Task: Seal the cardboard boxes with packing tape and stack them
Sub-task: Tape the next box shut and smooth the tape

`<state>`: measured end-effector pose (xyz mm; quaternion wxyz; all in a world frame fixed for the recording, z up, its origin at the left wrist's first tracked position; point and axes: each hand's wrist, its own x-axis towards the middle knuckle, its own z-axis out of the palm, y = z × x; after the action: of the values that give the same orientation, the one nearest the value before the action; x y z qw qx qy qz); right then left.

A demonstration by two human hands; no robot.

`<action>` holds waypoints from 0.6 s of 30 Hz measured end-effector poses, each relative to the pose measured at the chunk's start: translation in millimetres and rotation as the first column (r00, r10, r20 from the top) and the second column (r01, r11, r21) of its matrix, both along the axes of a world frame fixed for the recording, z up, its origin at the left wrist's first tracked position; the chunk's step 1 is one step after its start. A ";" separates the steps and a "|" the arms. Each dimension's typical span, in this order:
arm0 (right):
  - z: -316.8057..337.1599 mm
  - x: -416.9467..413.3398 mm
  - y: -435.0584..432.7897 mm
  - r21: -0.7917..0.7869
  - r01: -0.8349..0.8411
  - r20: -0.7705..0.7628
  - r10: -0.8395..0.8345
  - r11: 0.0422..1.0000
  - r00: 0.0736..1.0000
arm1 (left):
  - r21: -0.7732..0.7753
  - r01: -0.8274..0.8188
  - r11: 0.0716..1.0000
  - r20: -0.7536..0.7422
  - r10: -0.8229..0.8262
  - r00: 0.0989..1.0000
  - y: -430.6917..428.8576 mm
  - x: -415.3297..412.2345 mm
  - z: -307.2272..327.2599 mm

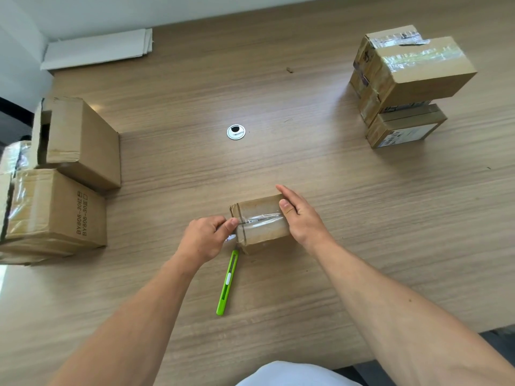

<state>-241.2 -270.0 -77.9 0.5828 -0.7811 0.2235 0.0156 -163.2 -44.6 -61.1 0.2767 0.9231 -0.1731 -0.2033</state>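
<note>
Far left on the wooden surface: two open cardboard boxes, the rear open box with flaps up and the printed box nearer the camera, touching or almost touching each other; more cardboard sits behind them at the frame edge, too cut off to tell. A flat white sheet stack lies at the far left corner. Left hand sits at the left end of the small box, fingers curled, thumb and forefinger pinched together at the box's left edge where the clear tape strip runs over the end; looks like it pinches the tape end, but what exactly is between the fingertips cannot be told. Just below that hand and box lies a green utility knife, flat on the surface, tip pointing toward the box corner, not held. A round metal cable grommet sits mid-surface, well apart from the box. Small box is centre, right in front of the person, between both hands, resting on the surface with tape along its top seam. Right hand is mostly open, fingers extended, draped over the box's right end, thumb pressed on top near the tape, bracing it rather than gripping. Far right: taped box stack, several sealed boxes piled, top one skewed, well apart from the hands.
</note>
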 end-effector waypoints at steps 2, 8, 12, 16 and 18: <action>-0.7 -3.2 -3.6 0.008 -0.071 -0.035 0.071 0.997 0.997 | 0.008 0.004 1.000 -0.009 -0.004 1.000 0.2 1.1 -2.0; -1.2 -3.6 -0.8 0.094 0.002 -0.040 0.002 0.996 0.999 | -0.030 -0.030 0.999 0.023 0.030 0.999 -2.3 -6.3 -1.7; -9.1 -3.0 -0.1 0.260 0.151 -0.102 -0.128 0.954 0.986 | -0.091 -0.046 0.995 0.005 0.047 0.999 3.5 -6.1 -3.0; -10.9 -3.6 -8.7 0.394 0.208 -0.112 -0.179 0.895 0.978 | -0.175 -0.059 0.983 0.022 0.064 0.998 7.1 -7.7 3.9; -13.2 -6.1 -17.2 0.481 0.241 -0.124 -0.206 0.843 0.971 | -0.228 -0.051 0.972 0.070 0.069 0.995 3.3 -10.1 11.0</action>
<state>-247.3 -287.2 -91.1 0.7525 -0.5742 0.3211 0.0305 -173.3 -41.2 -50.1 0.3788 0.8977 -0.1779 -0.1379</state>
